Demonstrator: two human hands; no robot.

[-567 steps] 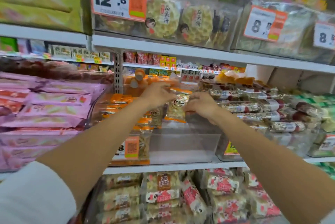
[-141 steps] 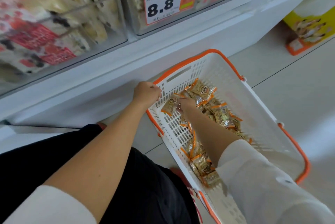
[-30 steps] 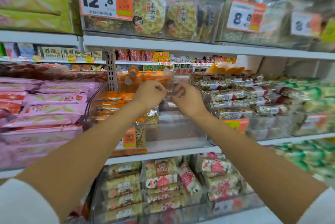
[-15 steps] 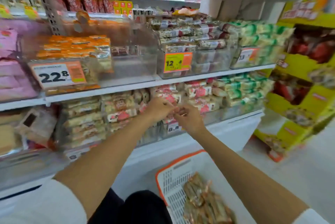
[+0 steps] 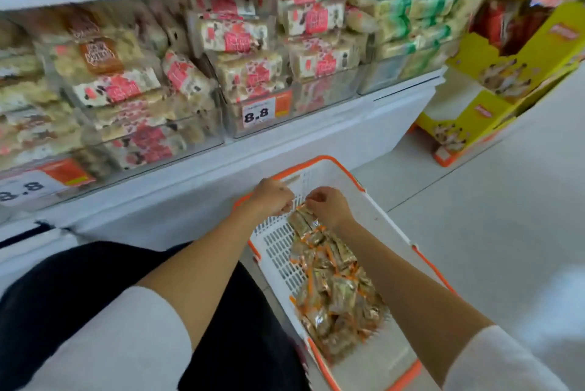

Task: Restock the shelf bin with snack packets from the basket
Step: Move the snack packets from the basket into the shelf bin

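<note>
- The white basket [image 5: 376, 213] with the orange rim sits on the pale floor [image 5: 493, 232], its long side running away from you.
- The snack packets [image 5: 332, 286], clear with orange edges, lie heaped inside the basket, from its near end up to its middle.
- Your left hand [image 5: 272, 197] hovers over the basket's far left rim with the fingers curled under. The palm is hidden, so I cannot tell whether it holds anything.
- Your right hand [image 5: 329, 207] is over the basket's far half, its curled fingertips at the farthest packet of the heap. I cannot tell whether it has hold of it.
- Beyond the basket, clear shelf bins [image 5: 319, 96] hold red-and-white cake bars, and one carries an 8.8 price tag [image 5: 256, 114].
- A yellow cardboard display stand [image 5: 506, 74] stands beyond the basket to the right.
- Your dark-clad lap [image 5: 79, 295] is left of the basket.
</note>
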